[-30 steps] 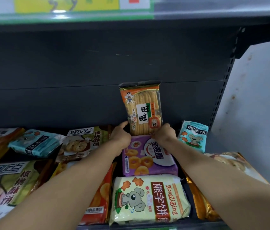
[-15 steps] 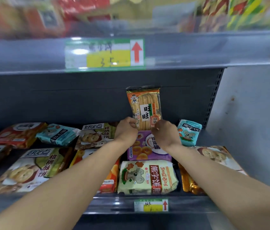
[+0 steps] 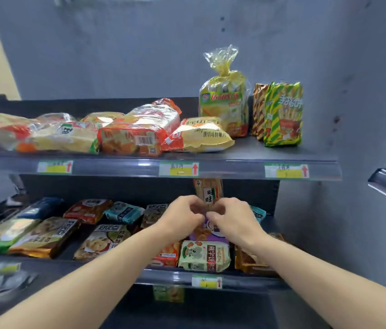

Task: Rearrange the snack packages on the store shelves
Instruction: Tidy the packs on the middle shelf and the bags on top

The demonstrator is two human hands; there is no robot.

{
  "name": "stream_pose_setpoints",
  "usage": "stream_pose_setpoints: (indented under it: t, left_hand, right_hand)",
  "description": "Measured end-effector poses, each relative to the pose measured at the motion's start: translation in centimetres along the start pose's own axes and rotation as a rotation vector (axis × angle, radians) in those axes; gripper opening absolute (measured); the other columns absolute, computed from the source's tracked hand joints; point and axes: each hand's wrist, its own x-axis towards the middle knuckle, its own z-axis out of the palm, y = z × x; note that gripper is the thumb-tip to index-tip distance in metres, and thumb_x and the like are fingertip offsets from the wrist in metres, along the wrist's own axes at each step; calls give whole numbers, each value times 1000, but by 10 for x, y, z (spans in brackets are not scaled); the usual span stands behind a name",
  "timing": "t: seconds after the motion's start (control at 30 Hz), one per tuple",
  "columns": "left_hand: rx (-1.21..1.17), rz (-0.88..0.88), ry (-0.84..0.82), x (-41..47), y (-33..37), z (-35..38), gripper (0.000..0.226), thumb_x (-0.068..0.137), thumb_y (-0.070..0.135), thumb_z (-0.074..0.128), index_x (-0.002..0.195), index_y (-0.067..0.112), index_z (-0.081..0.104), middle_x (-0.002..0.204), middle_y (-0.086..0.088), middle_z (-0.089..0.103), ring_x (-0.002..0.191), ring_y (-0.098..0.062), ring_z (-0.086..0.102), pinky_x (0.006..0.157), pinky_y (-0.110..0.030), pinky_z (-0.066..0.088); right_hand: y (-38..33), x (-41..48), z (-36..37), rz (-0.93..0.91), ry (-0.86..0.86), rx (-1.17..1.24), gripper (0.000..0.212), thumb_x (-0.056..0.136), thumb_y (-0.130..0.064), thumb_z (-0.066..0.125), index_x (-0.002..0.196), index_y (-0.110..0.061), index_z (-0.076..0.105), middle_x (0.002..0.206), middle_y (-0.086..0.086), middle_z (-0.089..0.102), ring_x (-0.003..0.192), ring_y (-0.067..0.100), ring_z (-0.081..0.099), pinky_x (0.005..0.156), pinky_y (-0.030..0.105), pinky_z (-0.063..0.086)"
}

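Lower shelf: a cookie bag lies flat left of centre, and beside it the left hand has its fingers curled, pinching the bottom of the Want Want rice cracker pack, which stands upright against the back edge, right of centre. The right hand mirrors it, fingers curled onto the pack's lower right side. Below them a purple cookie pack lies flat, with the koala biscuit pack at the front edge.

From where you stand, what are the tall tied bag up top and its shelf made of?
Tall tied bag: thin clear plastic film, glossy; it crinkles and shows see-through above the tie. Shelf: probably painted metal, matt dark grey, flat and rigid.
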Motion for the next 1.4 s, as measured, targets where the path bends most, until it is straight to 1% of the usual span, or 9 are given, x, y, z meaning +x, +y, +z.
stream_pose_setpoints:
  t: [0.33, 0.53, 0.67, 0.73, 0.83, 0.97, 1.13, 1.3, 1.4]
  left_hand:
    - [12, 123, 128, -40, 78, -89, 23, 85, 10, 63, 107, 9, 66, 99, -4, 66, 84, -10, 59, 73, -16, 47]
    - [24, 130, 202, -39, 81, -135, 23, 86, 11, 63, 109, 11, 66, 103, -4, 68, 96, -17, 63, 90, -33, 53]
    - [35, 118, 256, -40, 58, -172, 20, 88, 8, 62, 107, 9, 65, 98, 0, 65, 92, -12, 61, 86, -23, 50]
    - [40, 90, 284, -40, 39, -195, 20, 88, 7, 60, 107, 9, 65, 94, 3, 64, 87, -9, 59, 77, -16, 48]
    - [35, 44, 350, -33, 6, -234, 20, 87, 5, 61, 105, 8, 66, 93, 1, 65, 87, -11, 60, 81, -19, 47]
    - [26, -14, 403, -10, -42, -288, 21, 88, 7, 60, 108, 9, 66, 105, -5, 67, 95, -16, 63, 83, -24, 52]
    - [4, -58, 444, 21, -92, -351, 22, 89, 5, 58, 109, 9, 65, 104, -5, 66, 90, -14, 58, 78, -23, 46]
    - [7, -114, 478, 43, -138, -399, 20, 88, 4, 57, 106, 8, 66, 101, -6, 65, 89, -17, 59, 78, -28, 50]
    - [-5, -156, 444, 51, -157, -412, 15, 89, 2, 55, 99, 8, 65, 92, -9, 66, 79, -17, 63, 75, -30, 55]
  right_hand:
    - [-92, -14, -79, -208, 94, 28, 24, 87, -29, 63, 105, -14, 69, 105, 3, 70, 98, 19, 62, 85, 29, 48]
    - [-136, 7, -84, -351, 70, 92, 23, 90, -22, 61, 108, -12, 70, 105, 1, 70, 94, 12, 61, 74, 18, 43]
    - [-171, 32, -65, -399, 59, 124, 25, 90, -22, 62, 111, -10, 68, 108, 3, 70, 98, 17, 63, 91, 31, 50]
    - [-193, 45, -50, -419, 52, 125, 28, 90, -22, 61, 115, -8, 66, 112, 4, 68, 102, 17, 61, 93, 28, 47]
    - [-223, 66, -23, -448, 50, 111, 29, 90, -22, 62, 115, -9, 66, 117, 3, 67, 109, 16, 59, 98, 25, 41]
    - [-260, 101, 13, -437, 27, 105, 30, 91, -23, 60, 117, -9, 65, 119, 2, 66, 109, 16, 59, 94, 24, 42]
    - [-299, 153, 48, -369, 37, 117, 31, 90, -24, 61, 118, -10, 64, 119, 4, 65, 107, 17, 58, 91, 26, 44]
    - [-331, 194, 84, -312, 34, 108, 26, 91, -22, 60, 113, -9, 66, 112, 5, 66, 90, 16, 59, 74, 24, 44]
    - [-342, 213, 104, -265, -23, 39, 28, 89, -24, 63, 114, -12, 65, 114, 4, 66, 97, 19, 62, 87, 32, 50]
